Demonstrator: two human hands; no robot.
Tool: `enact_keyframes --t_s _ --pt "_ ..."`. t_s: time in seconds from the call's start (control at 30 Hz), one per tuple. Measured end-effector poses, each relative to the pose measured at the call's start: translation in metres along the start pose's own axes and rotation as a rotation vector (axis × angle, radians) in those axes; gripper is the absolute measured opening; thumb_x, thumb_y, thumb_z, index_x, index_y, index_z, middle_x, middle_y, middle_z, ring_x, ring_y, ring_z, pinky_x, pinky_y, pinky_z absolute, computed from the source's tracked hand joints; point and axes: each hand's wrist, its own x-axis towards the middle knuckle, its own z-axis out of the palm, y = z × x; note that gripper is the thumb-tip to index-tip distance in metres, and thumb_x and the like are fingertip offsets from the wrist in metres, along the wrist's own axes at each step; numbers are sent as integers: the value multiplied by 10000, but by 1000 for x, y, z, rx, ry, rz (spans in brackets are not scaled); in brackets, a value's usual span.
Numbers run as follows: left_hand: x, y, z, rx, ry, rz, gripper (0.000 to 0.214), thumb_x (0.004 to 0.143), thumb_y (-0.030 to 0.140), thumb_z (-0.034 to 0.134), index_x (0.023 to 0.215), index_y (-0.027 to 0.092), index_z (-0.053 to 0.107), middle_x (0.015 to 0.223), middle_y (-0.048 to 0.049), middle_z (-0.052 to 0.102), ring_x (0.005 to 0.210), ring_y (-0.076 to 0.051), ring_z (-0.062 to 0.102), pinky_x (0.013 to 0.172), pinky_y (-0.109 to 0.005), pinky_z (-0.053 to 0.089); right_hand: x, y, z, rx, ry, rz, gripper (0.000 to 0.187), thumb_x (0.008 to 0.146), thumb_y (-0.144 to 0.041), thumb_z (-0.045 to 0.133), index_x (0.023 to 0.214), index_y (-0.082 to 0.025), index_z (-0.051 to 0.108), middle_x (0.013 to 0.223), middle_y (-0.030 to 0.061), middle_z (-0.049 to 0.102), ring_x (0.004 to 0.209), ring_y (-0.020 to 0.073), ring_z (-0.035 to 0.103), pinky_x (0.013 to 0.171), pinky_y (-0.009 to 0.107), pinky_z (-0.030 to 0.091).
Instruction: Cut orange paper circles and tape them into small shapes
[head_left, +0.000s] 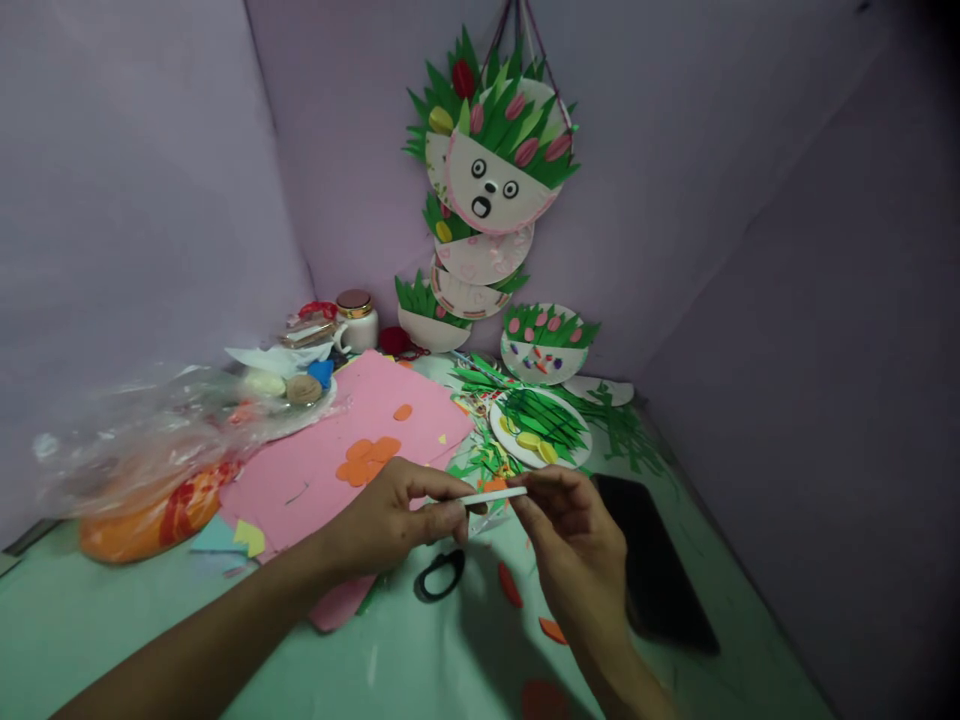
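Between my two hands is a thin white strip, seen nearly edge-on [493, 495]; its exact kind does not show. My left hand [401, 510] pinches one end between thumb and fingers. At the other end, my right hand [581, 535] has its thumb and fingertips closed on the strip. Below them on the table lies a black scissors handle [440, 577], the blades hidden. Near my right wrist are a red-orange paper petal [510, 584] and an orange one [553, 630]. Behind the hands, orange paper ovals [367, 460] rest on pink paper sheets [285, 515].
A white paper plate [498, 428] bears green paper strips and yellow ovals. To the right lies a dark flat tablet-like slab [660, 570]. Clear plastic bags [157, 420] and a lidded white mug [358, 325] stand left. Decorated half-plates [495, 190] hang on the wall.
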Motion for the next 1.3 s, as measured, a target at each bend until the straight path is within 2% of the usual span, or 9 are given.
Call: enact_keyframes --t_s 0.17,0.27,0.4,0.53,0.77,0.9,1.03,1.23,1.3 --pt "1 -6 -4 -33 -18 -55 341 800 406 538 824 97 679 643 -25 562 582 -116 435 543 -240 328 6 2 0 178 28 139 166 684 -175 690 786 -215 566 776 8 666 764 162 626 689 275 483" --pt "1 -4 -2 16 -9 -31 307 812 363 520 800 102 681 640 -22 565 598 -120 452 571 -246 346 4 4 -2 72 14 102 155 716 -168 661 830 -217 568 820 18 677 766 163 631 680 280 486" --pt "2 0 3 89 10 -42 234 785 278 530 760 105 687 583 -10 569 594 -126 493 596 -245 378 -4 6 -2 -328 -45 -258 250 762 -109 603 980 -230 579 928 39 679 674 140 621 575 258 483" --pt "3 -1 5 108 17 -63 233 759 273 551 787 96 699 586 -19 596 604 -137 522 610 -252 396 -9 7 1 -454 -130 -601 291 774 -42 564 996 -228 586 840 22 695 705 137 647 638 253 501" --pt "5 -7 -4 -69 22 -87 299 768 369 567 806 101 694 655 -49 630 595 -128 498 576 -251 372 -2 6 2 0 -26 -78 162 735 -121 646 793 -247 563 819 -23 684 750 123 640 681 234 501" --pt "6 -6 -8 -92 35 -59 278 758 347 567 808 102 687 684 -59 650 666 -154 541 656 -280 403 6 3 0 240 -14 97 195 676 -142 699 755 -231 546 783 -26 678 717 121 614 650 227 486" --pt "5 -5 -6 -52 48 -64 253 764 323 561 753 101 683 647 -46 634 632 -139 533 623 -261 396 7 4 -2 145 -52 77 168 701 -152 679 797 -219 558 799 3 669 712 139 608 632 250 485" --pt "3 -4 2 5 33 -119 236 746 288 571 786 89 692 532 -4 570 525 -107 466 533 -236 352 -6 8 -1 -266 -219 -342 300 742 -67 604 978 -252 605 905 10 686 701 129 637 646 254 496" --pt "3 -4 2 -23 28 -125 243 741 303 578 762 90 693 547 -14 583 538 -111 478 545 -239 363 -7 8 1 -213 -194 -292 252 749 -68 598 917 -256 615 841 -7 687 720 134 644 674 260 497"
